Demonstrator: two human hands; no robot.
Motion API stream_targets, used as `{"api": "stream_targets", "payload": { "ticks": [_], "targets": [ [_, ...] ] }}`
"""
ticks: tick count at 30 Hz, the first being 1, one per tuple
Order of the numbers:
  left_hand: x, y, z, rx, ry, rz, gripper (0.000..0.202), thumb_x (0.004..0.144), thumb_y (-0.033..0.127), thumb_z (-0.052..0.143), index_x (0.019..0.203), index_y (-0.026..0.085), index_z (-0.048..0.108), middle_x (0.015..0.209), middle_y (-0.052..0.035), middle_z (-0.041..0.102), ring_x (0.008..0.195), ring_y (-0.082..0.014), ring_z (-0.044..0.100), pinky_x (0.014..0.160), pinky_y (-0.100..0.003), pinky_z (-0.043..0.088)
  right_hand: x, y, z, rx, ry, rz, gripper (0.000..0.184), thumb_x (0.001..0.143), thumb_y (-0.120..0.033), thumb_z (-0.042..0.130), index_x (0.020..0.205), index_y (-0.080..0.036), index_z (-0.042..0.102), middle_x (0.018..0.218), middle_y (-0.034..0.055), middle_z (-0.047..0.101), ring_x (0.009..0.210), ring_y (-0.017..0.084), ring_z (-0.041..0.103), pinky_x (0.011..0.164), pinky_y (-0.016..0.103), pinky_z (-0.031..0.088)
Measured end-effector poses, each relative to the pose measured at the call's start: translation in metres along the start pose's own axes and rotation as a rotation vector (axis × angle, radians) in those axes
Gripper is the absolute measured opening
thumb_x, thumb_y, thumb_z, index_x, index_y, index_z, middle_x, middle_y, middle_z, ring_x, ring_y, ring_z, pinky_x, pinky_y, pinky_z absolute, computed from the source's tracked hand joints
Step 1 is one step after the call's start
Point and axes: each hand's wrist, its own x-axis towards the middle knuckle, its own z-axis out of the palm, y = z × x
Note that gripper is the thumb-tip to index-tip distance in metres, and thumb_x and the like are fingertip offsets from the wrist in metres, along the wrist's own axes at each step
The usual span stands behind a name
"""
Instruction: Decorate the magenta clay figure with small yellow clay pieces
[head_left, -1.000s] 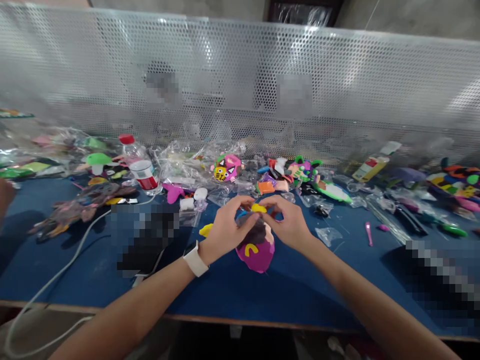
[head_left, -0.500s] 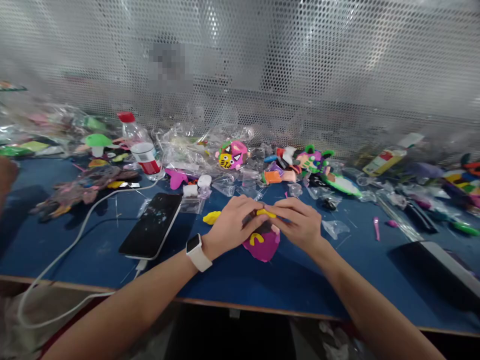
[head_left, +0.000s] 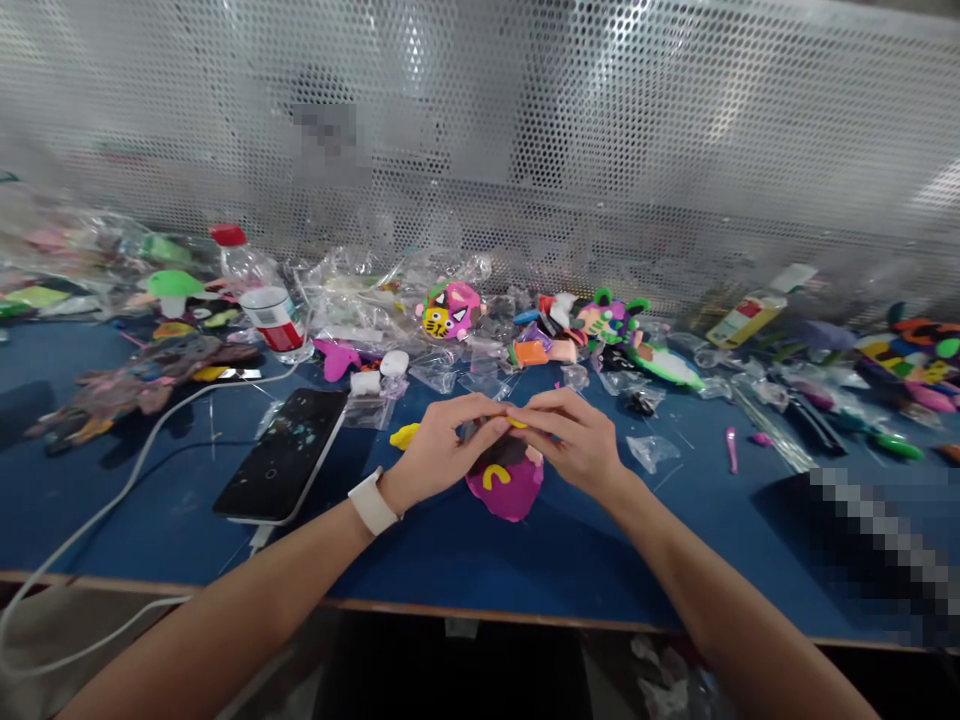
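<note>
A magenta foam craft piece (head_left: 507,485) with a yellow curved bit on it lies on the blue table (head_left: 480,560) in front of me. My left hand (head_left: 435,452), with a white watch on its wrist, and my right hand (head_left: 571,438) meet over its top. Both hands pinch a small yellow foam piece (head_left: 516,423) between their fingertips and press it onto the dark upper part of the craft. Another yellow foam bit (head_left: 405,436) lies just left of my left hand.
A black phone (head_left: 281,455) on a white cable lies to the left. A red-capped bottle (head_left: 259,295), clear plastic bags and finished foam animals (head_left: 450,310) crowd the back of the table below a perforated metal screen (head_left: 525,150). A dark flat object (head_left: 862,540) lies at the right.
My hands have lowered the small yellow piece onto the craft and now lie flatter over it. My head has shifted, so the whole scene sits slightly differently in view.
</note>
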Motion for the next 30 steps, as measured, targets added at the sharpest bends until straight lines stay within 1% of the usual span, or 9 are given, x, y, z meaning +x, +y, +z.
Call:
{"api": "stream_targets", "payload": {
  "ticks": [3, 6, 11, 14, 17, 20, 24, 26, 30],
  "targets": [
    [0.001, 0.000, -0.001, -0.025, 0.009, 0.006, 0.016, 0.102, 0.027, 0.064, 0.105, 0.020, 0.077, 0.096, -0.0058, 0.077, 0.086, -0.0145, 0.071, 0.080, -0.028, 0.059, 0.001, -0.001, -0.001, 0.038, -0.015, 0.021, 0.033, 0.098, -0.028, 0.075, 0.130, -0.033, 0.074, 0.104, 0.0035, 0.075, 0.078, 0.014, 0.072, 0.065, 0.025, 0.062],
    [0.000, -0.002, 0.001, -0.026, 0.049, 0.014, 0.013, 0.100, 0.025, 0.068, 0.106, 0.021, 0.078, 0.104, -0.0073, 0.078, 0.094, -0.0166, 0.073, 0.087, -0.033, 0.061, 0.003, -0.003, 0.000, 0.109, -0.032, 0.135, 0.029, 0.098, -0.035, 0.074, 0.128, -0.030, 0.074, 0.106, 0.0051, 0.077, 0.076, 0.015, 0.073, 0.064, 0.027, 0.064],
    [-0.002, -0.004, 0.001, 0.017, 0.101, 0.001, 0.013, 0.097, 0.026, 0.071, 0.108, 0.021, 0.076, 0.107, -0.0072, 0.079, 0.098, -0.0180, 0.074, 0.091, -0.035, 0.061, 0.003, -0.005, 0.005, 0.168, -0.040, 0.300, 0.014, 0.100, -0.032, 0.072, 0.110, -0.026, 0.078, 0.090, 0.0026, 0.080, 0.074, 0.016, 0.075, 0.063, 0.026, 0.064],
    [-0.004, -0.005, 0.002, 0.092, 0.091, -0.022, 0.019, 0.098, 0.028, 0.069, 0.114, 0.020, 0.074, 0.109, -0.0082, 0.079, 0.099, -0.0184, 0.074, 0.092, -0.034, 0.061, 0.003, -0.006, 0.006, 0.209, 0.011, 0.275, 0.008, 0.098, -0.024, 0.074, 0.103, -0.025, 0.079, 0.090, 0.0029, 0.082, 0.076, 0.016, 0.077, 0.066, 0.026, 0.063],
    [-0.005, -0.006, 0.003, 0.111, 0.050, -0.019, 0.023, 0.100, 0.031, 0.065, 0.117, 0.018, 0.074, 0.109, -0.0090, 0.080, 0.097, -0.0188, 0.075, 0.089, -0.033, 0.061, 0.003, -0.008, 0.005, 0.227, 0.042, 0.206, 0.011, 0.097, -0.018, 0.073, 0.101, -0.025, 0.079, 0.095, 0.0033, 0.082, 0.082, 0.016, 0.077, 0.071, 0.027, 0.064],
    [-0.005, -0.008, 0.004, 0.103, 0.046, -0.041, 0.022, 0.102, 0.032, 0.063, 0.112, 0.019, 0.076, 0.104, -0.0075, 0.081, 0.092, -0.0177, 0.076, 0.083, -0.031, 0.060, 0.004, -0.011, 0.006, 0.217, 0.033, 0.194, 0.012, 0.097, -0.017, 0.071, 0.102, -0.025, 0.079, 0.097, 0.0037, 0.080, 0.078, 0.015, 0.075, 0.065, 0.027, 0.063],
    [-0.003, -0.009, 0.003, 0.093, 0.058, -0.049, 0.019, 0.102, 0.029, 0.064, 0.112, 0.020, 0.078, 0.104, -0.0062, 0.081, 0.091, -0.0171, 0.075, 0.081, -0.030, 0.060, 0.004, -0.013, 0.007, 0.241, 0.033, 0.260, 0.018, 0.095, -0.023, 0.075, 0.112, -0.027, 0.078, 0.098, 0.0036, 0.079, 0.072, 0.014, 0.072, 0.057, 0.025, 0.061],
    [-0.003, -0.008, 0.002, 0.091, 0.066, -0.049, 0.020, 0.101, 0.030, 0.065, 0.112, 0.021, 0.078, 0.105, -0.0062, 0.082, 0.092, -0.0172, 0.075, 0.082, -0.029, 0.060, 0.004, -0.012, 0.008, 0.234, 0.054, 0.272, 0.017, 0.096, -0.022, 0.075, 0.111, -0.028, 0.078, 0.097, 0.0027, 0.080, 0.074, 0.015, 0.074, 0.060, 0.026, 0.062],
    [-0.003, -0.006, 0.002, 0.079, 0.081, -0.057, 0.025, 0.102, 0.034, 0.064, 0.117, 0.020, 0.077, 0.108, -0.0076, 0.082, 0.091, -0.0178, 0.077, 0.083, -0.031, 0.061, 0.004, -0.007, 0.007, 0.184, 0.101, 0.214, 0.011, 0.098, -0.022, 0.073, 0.103, -0.029, 0.080, 0.097, 0.0029, 0.082, 0.086, 0.019, 0.078, 0.076, 0.034, 0.067]
  ]
}}
